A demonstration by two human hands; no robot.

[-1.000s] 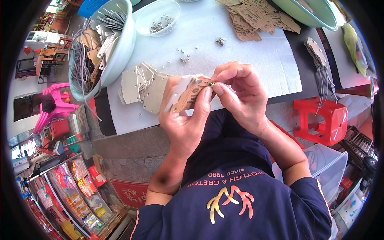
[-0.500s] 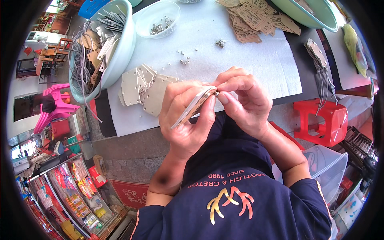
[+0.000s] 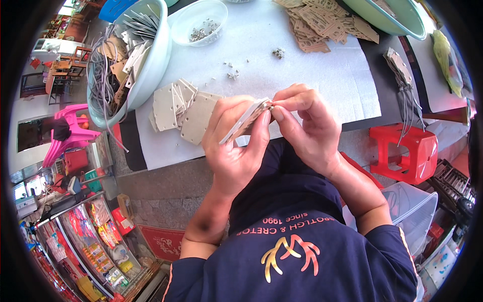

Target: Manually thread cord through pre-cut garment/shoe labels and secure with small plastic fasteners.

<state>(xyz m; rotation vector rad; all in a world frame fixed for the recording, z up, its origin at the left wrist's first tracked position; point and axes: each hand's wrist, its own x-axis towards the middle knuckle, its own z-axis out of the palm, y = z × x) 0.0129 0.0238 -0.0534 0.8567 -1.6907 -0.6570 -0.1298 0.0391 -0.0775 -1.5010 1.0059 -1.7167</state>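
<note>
Pinched between the fingers and thumb of my left hand (image 3: pixel 229 158) are thin boards (image 3: pixel 245 121), tilted, one pale and one brown with a printed pattern. My right hand (image 3: pixel 313 128) meets it at the upper corner, thumb and forefinger closed on a tiny metal piece (image 3: pixel 271 106) against the board's edge; its exact shape is too small to tell. Left of my hands, pale plates with holes (image 3: pixel 198 118) lie overlapping on a white sheet (image 3: pixel 302 70). Beyond them are loose small metal pieces (image 3: pixel 232 75) and a little cluster of metal pieces (image 3: pixel 278 53).
At the far left a pale blue basin (image 3: pixel 160 58) holds grey cables and boards. A clear plastic bowl (image 3: pixel 221 17) contains metal pieces. Brown boards (image 3: pixel 319 25) lie far right near a green basin (image 3: pixel 405 30). Cabled boards (image 3: pixel 401 70) hang over the edge above a red stool (image 3: pixel 402 156).
My left hand and the boards have tilted slightly and shifted a little right. My right fingers remain pinched at the boards' corner, with the thumb a bit lower.
</note>
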